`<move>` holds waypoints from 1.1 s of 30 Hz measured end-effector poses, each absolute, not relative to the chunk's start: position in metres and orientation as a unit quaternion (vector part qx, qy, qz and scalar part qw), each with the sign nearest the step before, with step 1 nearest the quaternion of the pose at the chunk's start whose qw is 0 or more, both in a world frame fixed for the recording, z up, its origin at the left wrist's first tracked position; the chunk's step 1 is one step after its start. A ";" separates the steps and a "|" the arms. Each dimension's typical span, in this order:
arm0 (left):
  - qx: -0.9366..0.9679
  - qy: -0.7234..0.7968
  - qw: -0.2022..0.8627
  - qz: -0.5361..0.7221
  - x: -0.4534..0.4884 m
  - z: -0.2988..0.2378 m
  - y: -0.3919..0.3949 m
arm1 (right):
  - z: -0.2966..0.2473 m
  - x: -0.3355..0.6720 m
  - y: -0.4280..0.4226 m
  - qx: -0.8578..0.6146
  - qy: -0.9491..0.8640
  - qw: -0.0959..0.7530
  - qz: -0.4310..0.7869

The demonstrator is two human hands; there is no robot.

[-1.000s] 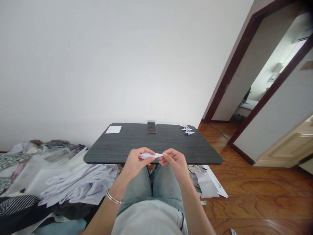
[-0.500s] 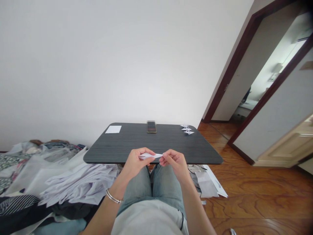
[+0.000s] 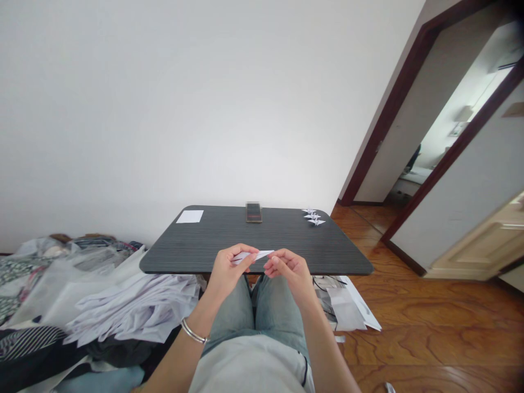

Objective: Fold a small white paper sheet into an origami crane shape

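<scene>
My left hand (image 3: 234, 267) pinches a narrow folded piece of white paper (image 3: 262, 254) between thumb and fingers, just above the table's near edge. The paper's slim point slants up to the right. At that point the curled fingers of my right hand (image 3: 291, 268) close on the tip; the exact contact is partly hidden. Part of the fold lies behind my left fingers. On the far right of the dark table (image 3: 221, 234) stand several folded white paper cranes (image 3: 314, 219). A flat white paper sheet (image 3: 190, 216) lies at the far left corner.
A phone (image 3: 254, 213) leans upright at the table's back, near the white wall. Heaped clothes (image 3: 135, 305) are on the left. Papers and a white bag (image 3: 347, 305) sit on the wooden floor at the right, below the table edge. A doorway opens farther right.
The folded paper has turned so its point tilts up more to the right. My left hand has shifted slightly, and the right fingers have moved a little about the tip.
</scene>
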State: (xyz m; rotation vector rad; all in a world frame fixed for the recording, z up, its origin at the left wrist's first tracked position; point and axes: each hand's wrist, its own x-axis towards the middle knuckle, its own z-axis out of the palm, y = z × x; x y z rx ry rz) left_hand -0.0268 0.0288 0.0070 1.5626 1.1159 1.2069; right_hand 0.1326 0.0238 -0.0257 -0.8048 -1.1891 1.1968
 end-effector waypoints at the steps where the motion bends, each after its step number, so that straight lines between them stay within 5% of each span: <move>1: 0.621 0.442 0.419 0.492 -0.025 0.005 0.029 | -0.025 0.131 0.023 -0.344 -0.519 0.586 0.518; 15: 0.550 0.389 0.515 0.530 -0.014 -0.006 0.028 | -0.032 0.115 0.024 -0.353 -0.501 0.629 0.477; 33: 0.512 0.366 0.515 0.582 -0.011 -0.002 0.027 | -0.031 0.117 0.018 -0.394 -0.596 0.557 0.423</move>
